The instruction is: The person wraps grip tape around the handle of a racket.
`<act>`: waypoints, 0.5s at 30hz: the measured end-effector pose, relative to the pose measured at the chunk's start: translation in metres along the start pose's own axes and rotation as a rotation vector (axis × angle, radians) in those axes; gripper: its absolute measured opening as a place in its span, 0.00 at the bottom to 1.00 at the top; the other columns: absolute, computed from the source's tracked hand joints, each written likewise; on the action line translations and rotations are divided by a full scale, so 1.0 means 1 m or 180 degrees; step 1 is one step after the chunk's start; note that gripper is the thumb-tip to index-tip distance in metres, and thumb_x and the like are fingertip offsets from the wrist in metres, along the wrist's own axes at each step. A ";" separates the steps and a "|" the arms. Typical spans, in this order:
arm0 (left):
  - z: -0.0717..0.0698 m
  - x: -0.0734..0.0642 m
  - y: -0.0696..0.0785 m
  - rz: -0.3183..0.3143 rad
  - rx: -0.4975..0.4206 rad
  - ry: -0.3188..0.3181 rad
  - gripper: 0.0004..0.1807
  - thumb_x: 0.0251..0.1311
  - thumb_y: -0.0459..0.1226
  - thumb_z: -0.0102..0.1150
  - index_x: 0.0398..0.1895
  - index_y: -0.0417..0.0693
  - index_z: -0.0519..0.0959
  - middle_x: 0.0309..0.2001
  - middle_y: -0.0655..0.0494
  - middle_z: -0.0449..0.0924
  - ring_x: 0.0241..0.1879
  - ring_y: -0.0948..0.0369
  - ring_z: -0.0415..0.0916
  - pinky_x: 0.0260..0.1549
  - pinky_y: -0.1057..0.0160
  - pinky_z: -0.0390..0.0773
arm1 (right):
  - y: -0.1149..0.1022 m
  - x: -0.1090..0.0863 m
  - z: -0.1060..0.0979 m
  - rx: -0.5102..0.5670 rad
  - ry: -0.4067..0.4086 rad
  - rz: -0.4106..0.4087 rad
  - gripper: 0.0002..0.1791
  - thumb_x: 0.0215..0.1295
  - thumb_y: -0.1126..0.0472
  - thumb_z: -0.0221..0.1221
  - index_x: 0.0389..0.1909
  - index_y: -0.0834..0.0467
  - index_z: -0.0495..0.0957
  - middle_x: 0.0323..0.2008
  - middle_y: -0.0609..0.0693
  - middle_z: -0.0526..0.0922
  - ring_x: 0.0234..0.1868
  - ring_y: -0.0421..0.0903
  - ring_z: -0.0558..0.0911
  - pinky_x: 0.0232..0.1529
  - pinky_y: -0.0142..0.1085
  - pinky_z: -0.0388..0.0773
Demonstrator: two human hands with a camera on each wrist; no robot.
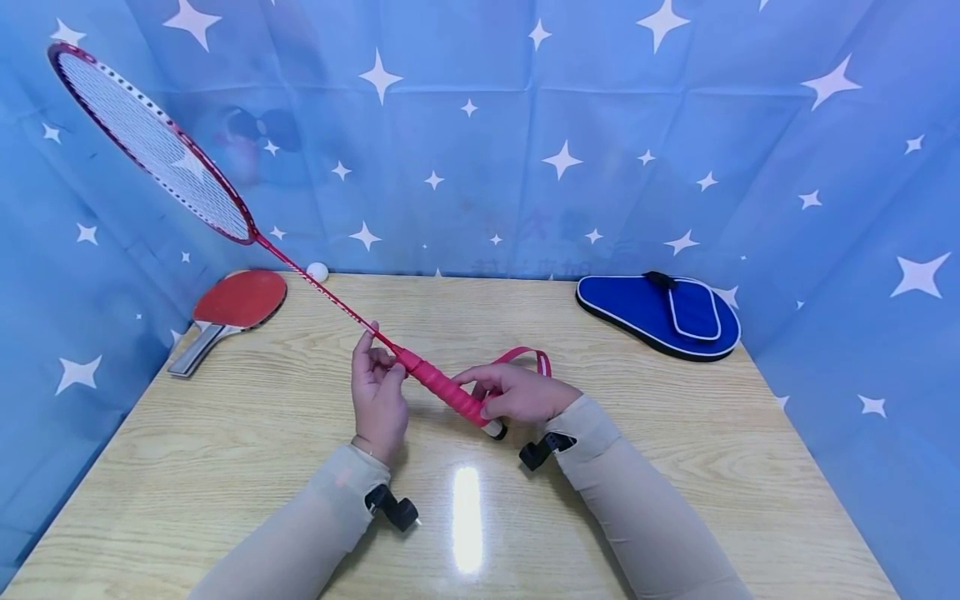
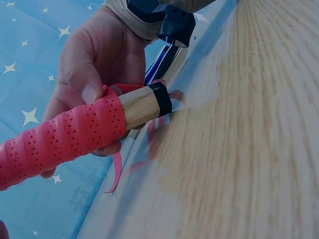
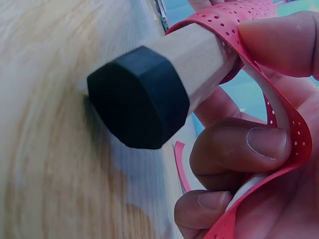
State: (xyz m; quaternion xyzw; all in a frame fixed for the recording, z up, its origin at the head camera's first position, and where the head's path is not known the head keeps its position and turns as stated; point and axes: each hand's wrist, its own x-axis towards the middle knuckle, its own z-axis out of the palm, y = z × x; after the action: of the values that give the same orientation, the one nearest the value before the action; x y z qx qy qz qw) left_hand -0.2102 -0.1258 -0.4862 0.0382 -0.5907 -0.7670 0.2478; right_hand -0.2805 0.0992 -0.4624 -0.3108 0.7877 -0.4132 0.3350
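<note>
A red badminton racket (image 1: 348, 310) slants up to the left, its strung head raised high. My left hand (image 1: 381, 408) holds it where the shaft meets the handle, thumb and fingers about it. Pink perforated grip tape (image 1: 441, 383) is wound round the handle in overlapping turns. Near the butt, my right hand (image 1: 531, 393) pinches the tape, its thumb pressing the last turn. The tape's loose length (image 3: 297, 124) runs through that hand's curled fingers and loops out behind it. Bare wood (image 2: 141, 107) shows between the wrap and the black butt cap (image 3: 139, 99).
A red table tennis bat (image 1: 243, 298) lies at the table's back left, with a white ball (image 1: 317, 272) close by. At the back right rests a blue bat case (image 1: 626, 302) with white piping. A starry blue curtain (image 1: 480, 175) hangs behind the wooden table (image 1: 247, 467).
</note>
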 end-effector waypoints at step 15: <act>0.001 -0.001 0.000 -0.0149 0.0309 0.0044 0.38 0.73 0.22 0.43 0.83 0.53 0.59 0.45 0.49 0.73 0.43 0.60 0.76 0.49 0.71 0.82 | 0.000 0.000 -0.001 -0.0064 -0.0007 0.0005 0.36 0.64 0.62 0.69 0.71 0.35 0.76 0.47 0.49 0.85 0.45 0.53 0.83 0.40 0.42 0.81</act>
State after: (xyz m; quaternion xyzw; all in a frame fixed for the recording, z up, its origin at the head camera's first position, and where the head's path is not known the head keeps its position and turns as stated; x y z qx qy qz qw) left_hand -0.2100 -0.1244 -0.4857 0.0694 -0.6243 -0.7427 0.2318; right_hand -0.2811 0.0997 -0.4626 -0.3140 0.7917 -0.4046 0.3330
